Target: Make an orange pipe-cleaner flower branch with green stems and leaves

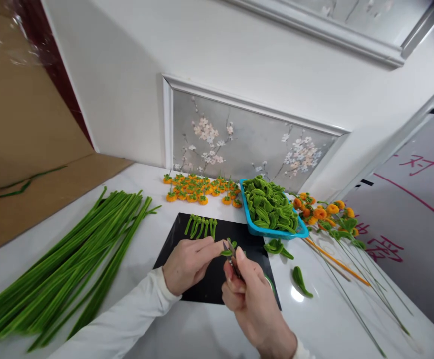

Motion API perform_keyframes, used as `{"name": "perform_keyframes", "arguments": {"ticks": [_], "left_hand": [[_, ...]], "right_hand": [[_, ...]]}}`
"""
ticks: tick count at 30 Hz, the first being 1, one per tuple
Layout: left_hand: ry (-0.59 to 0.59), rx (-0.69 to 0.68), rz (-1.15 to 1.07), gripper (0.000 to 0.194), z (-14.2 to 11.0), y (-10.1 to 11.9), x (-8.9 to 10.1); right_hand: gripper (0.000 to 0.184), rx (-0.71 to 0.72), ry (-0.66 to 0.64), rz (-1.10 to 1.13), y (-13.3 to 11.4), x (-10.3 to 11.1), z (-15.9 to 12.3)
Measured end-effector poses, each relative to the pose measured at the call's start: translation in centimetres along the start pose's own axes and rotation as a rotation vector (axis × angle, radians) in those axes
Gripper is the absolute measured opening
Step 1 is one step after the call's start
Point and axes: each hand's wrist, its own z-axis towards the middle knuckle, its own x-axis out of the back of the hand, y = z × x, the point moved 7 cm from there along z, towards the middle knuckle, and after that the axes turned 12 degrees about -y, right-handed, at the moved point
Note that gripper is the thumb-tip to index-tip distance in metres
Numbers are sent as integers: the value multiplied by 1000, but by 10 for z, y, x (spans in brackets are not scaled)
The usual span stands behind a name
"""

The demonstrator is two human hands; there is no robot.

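My right hand [252, 296] is closed around small scissors [232, 254], whose two pointed blades stand slightly apart. My left hand [192, 262] is closed in a pinch, with its fingertips by the blades. A small green fuzzy pipe cleaner piece [226, 253] shows at those fingertips; the fingers hide part of it. Both hands are over a black mat [209, 294]. Near the mat's far edge lies a row of several short green pipe cleaner pieces [202, 227] with bent tops. A round item [269, 285] is partly hidden behind my right hand.
Long green pipe cleaners [89, 254] lie at left. Orange pieces with green tops [198, 187] stand at the back. A blue basket [276, 233] holds green leaves; loose leaves [302, 281] lie nearby. Orange flowers [325, 214] and thin wires [351, 299] are at right.
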Motion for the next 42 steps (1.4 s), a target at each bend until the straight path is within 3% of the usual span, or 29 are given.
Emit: {"name": "perform_keyframes", "arguments": {"ticks": [10, 13, 16, 18, 21, 24, 26, 29, 35, 42], "left_hand": [[-50, 46, -131, 34, 4, 10, -11], [-5, 75, -92, 35, 2, -7, -1], [168, 245, -57, 32, -6, -32, 20], [134, 241, -125, 33, -6, -35, 22], [120, 325, -308, 29, -5, -36, 19], [214, 575, -682, 29, -10, -46, 10], [258, 684, -1045, 32, -11, -48, -3], [281, 750, -1473, 28, -9, -42, -22], [333, 763, -1794, 15, -8, -37, -39], [206, 811, -1748, 18, -8, -27, -44]], "right_hand": [[48, 29, -11, 13, -7, -3, 0], [48, 35, -6, 5, -10, -3, -3], [48, 69, 11, -20, -15, 0, -4], [47, 71, 41, -70, -19, 5, -3], [47, 124, 143, -379, -37, 19, -3], [46, 222, 327, -1051, -68, 31, -7], [42, 169, 436, -1448, -77, 36, -7], [40, -1, 472, -1815, -74, 45, -1], [31, -154, 525, -2103, -70, 60, 4], [25, -252, 532, -2166, -64, 73, 6]]}}
